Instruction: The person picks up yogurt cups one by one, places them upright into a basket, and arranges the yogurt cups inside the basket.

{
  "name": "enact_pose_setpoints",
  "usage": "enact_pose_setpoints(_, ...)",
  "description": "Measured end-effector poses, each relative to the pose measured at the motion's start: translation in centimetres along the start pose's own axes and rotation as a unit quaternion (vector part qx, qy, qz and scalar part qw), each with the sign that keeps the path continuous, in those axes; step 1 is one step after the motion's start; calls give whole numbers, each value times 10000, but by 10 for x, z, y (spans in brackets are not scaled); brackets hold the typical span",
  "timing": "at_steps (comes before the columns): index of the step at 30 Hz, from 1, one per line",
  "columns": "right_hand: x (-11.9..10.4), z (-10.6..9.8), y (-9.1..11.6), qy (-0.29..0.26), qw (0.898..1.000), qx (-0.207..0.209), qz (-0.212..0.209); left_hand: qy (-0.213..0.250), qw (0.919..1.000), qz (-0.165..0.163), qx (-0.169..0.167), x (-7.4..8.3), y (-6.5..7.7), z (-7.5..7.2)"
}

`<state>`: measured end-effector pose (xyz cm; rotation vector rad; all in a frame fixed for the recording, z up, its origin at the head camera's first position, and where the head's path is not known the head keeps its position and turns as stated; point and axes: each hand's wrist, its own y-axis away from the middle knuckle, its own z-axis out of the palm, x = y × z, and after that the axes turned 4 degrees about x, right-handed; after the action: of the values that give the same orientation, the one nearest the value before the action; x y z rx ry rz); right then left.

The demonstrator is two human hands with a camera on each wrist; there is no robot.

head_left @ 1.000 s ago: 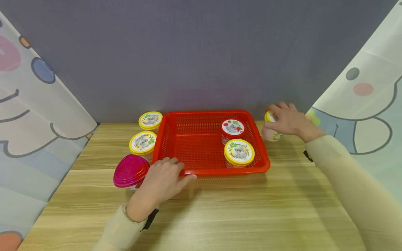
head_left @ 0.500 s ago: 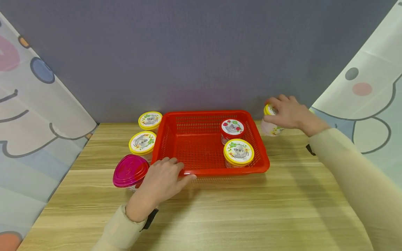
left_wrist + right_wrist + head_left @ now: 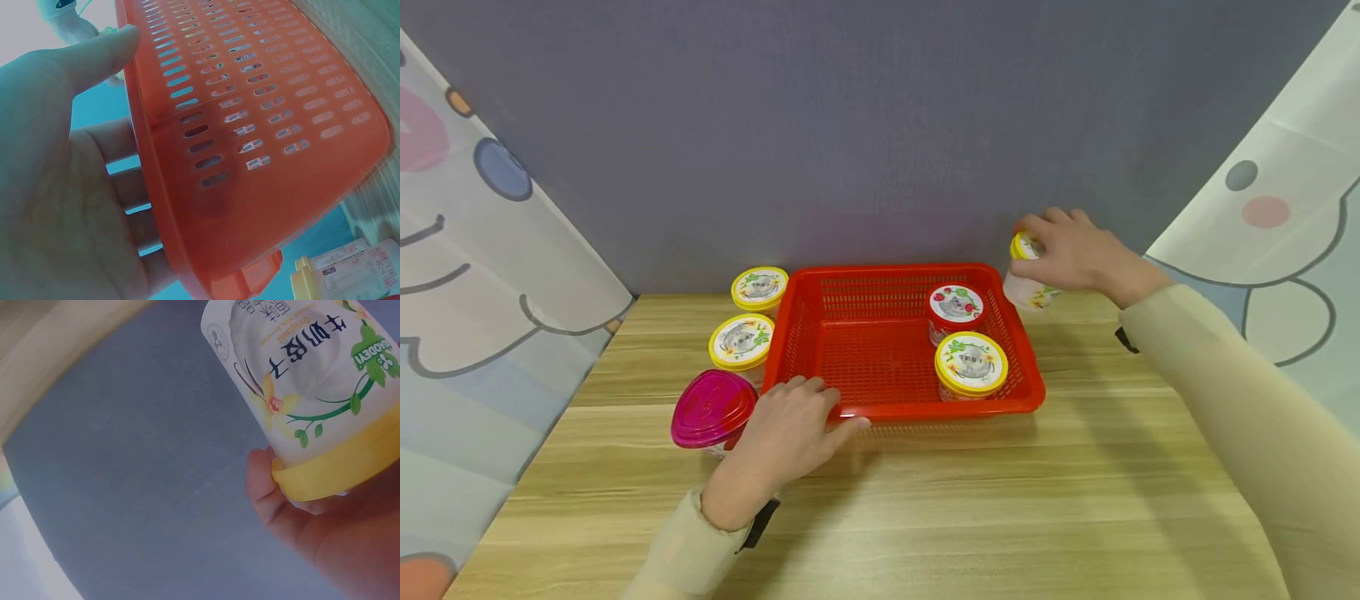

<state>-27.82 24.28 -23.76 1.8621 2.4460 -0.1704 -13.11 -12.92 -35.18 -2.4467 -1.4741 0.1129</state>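
My right hand (image 3: pixel 1071 254) grips a white tub (image 3: pixel 1026 290) by its yellow lid, off the table at the back right corner of the red basket (image 3: pixel 880 410). In the right wrist view that tub (image 3: pixel 312 381) shows a printed flower and green leaves, and the thumb presses its lid edge. My left hand (image 3: pixel 790 429) holds the basket's front left rim, the thumb along the front and the fingers over the edge. Inside the basket, a red-lidded tub (image 3: pixel 956 305) stands behind a yellow-lidded tub (image 3: pixel 972 364), both at the right side.
Left of the basket stand two yellow-lidded tubs (image 3: pixel 760 287) and, nearer, a container with a magenta lid (image 3: pixel 713 408), partly behind my left hand. All rests on a wooden table (image 3: pixel 970 517) against a grey panel (image 3: pixel 880 125).
The right hand has lifted the yellow-lidded tub off the table and carried it slightly left, toward the basket. My left hand and the basket have stayed still.
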Motion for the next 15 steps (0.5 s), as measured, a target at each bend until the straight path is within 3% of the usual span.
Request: enact_pose_setpoints(15, -34, -9, -15, 3, 9994, 14, -343, 25, 10000, -10, -1, -1, 1, 0)
